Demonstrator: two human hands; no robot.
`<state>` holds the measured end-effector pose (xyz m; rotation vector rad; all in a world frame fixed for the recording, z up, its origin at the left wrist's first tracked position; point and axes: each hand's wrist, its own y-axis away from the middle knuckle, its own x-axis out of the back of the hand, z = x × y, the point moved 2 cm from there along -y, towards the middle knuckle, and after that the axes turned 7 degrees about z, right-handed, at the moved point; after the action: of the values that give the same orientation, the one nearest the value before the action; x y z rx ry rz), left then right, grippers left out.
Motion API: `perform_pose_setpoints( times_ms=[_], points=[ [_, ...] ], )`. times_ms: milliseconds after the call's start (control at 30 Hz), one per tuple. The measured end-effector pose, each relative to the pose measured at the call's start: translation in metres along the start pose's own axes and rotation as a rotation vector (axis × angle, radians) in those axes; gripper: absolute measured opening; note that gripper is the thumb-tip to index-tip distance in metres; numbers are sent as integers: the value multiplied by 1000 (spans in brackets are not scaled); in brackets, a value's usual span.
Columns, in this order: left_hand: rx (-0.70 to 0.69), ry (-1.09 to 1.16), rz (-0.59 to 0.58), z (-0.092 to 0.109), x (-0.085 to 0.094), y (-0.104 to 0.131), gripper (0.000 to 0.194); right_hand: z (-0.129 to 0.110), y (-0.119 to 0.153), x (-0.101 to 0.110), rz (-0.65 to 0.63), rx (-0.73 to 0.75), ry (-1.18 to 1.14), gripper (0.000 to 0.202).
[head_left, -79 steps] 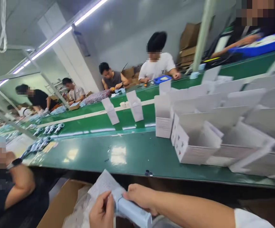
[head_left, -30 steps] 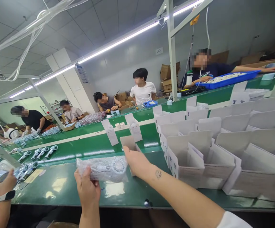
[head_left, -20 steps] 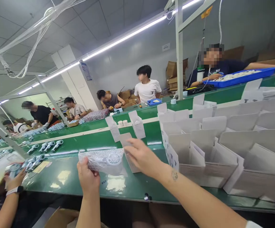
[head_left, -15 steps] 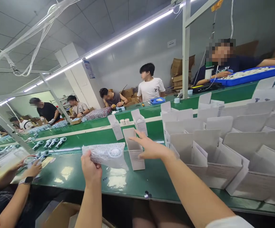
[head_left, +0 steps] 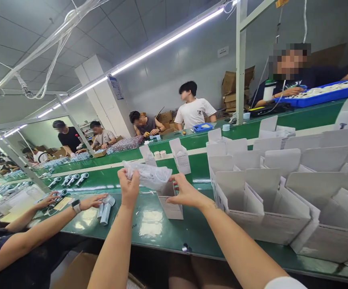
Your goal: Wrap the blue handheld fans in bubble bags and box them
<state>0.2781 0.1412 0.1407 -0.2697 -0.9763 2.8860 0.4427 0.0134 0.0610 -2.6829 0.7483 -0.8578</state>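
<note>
Half open, the right hand (head_left: 183,192) stood at the white box (head_left: 173,209) on the near counter (head_left: 199,237), contact unclear; the closed left hand (head_left: 128,186) gripped the bubble-wrapped pouch (head_left: 152,177) by its left end, just by the box's mouth. Keeping the box steady and the pouch clear of its far flap (head_left: 166,189) seemed wise.

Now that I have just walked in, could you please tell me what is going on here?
The person's left hand holds a bubble-wrap pouch close to the top of an open white box on the green bench. The right hand is right at that box, though whether it grips it is hard to tell. Rows of open boxes stand to the right. On the left, a co-worker's hand is at some pale-blue parts.
</note>
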Motion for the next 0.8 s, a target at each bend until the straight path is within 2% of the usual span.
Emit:
perform_pose_setpoints(
  times_ms=[33,100,167,200,300,367,433,500,600,700,800],
  points=[
    [-95,-74,-92,6,0,0,33,1,1,-2,14,14,-4,62],
    [-249,-211,-384,18,-9,3,26,3,2,-4,16,45,10,59],
    [-329,-333,-713,24,-26,7,19,4,3,-6,6,22,31,57],
    [-341,-387,-832,24,-36,10,17,5,3,-6,4,-7,35,57],
    [-351,-575,-998,15,-56,17,11,7,6,-6,14,-61,2,60],
    [-421,-708,-1046,8,-56,27,13,9,7,-7,16,-64,-34,67],
    [-522,-815,-1040,3,-47,40,17,12,9,-8,15,-58,-76,75],
    [-557,-883,-973,-5,-32,57,25,15,12,-10,-8,-48,-140,82],
    [-516,-895,-877,-26,-13,82,35,15,24,-15,-14,12,-189,86],
    [-533,-836,-844,-51,-6,101,32,15,44,-23,96,86,-167,79],
    [-488,-804,-784,-69,-8,114,48,20,68,-39,226,51,-206,59]
  ],
)
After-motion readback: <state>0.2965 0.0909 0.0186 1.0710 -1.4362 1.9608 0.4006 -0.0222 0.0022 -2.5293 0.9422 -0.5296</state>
